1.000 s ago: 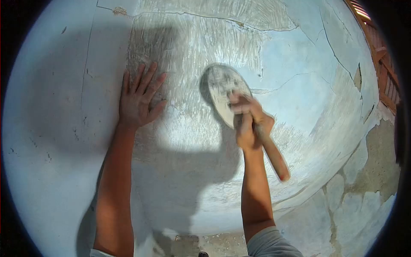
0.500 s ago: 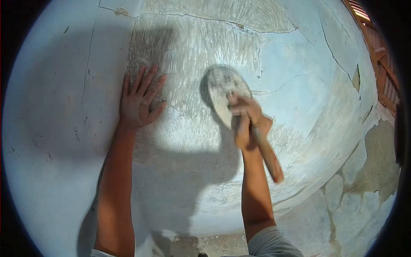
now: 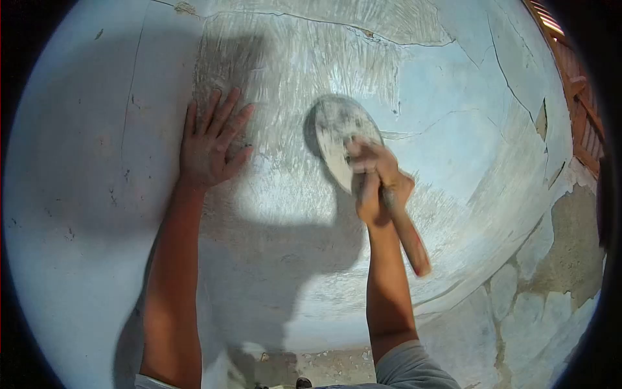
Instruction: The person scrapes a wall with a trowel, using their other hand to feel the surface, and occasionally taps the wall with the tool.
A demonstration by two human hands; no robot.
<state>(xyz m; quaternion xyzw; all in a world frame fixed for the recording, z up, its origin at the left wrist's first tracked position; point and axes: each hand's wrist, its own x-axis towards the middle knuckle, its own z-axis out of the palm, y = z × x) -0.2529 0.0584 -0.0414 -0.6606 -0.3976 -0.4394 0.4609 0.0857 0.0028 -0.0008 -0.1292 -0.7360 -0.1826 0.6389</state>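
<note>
Flat against the pale plastered wall [image 3: 440, 97], my left hand [image 3: 210, 146] lies with its fingers spread. My right hand [image 3: 379, 175] is closed on a flat oval tool [image 3: 340, 126] with a grey-white, smeared blade. Its wooden handle [image 3: 413, 246] slants down to the right past the wrist. The blade overlaps the streaked, scratched patch [image 3: 285, 129] of wall between and above my hands and casts a shadow on its left. Motion slightly blurs the right fingers.
A long crack [image 3: 337, 26] crosses the top, and more cracks run at the upper right. Broken plaster [image 3: 570, 240] shows at the lower right. Rubble-strewn ground [image 3: 324, 368] lies below, with a dark shoe tip [image 3: 303, 382]. Reddish wooden framing [image 3: 583, 117] stands far right.
The wall has shifted slightly in view. My left hand appears a little higher in the picture, still flat on the wall; my right hand keeps hold of the oval tool in almost the same place.
</note>
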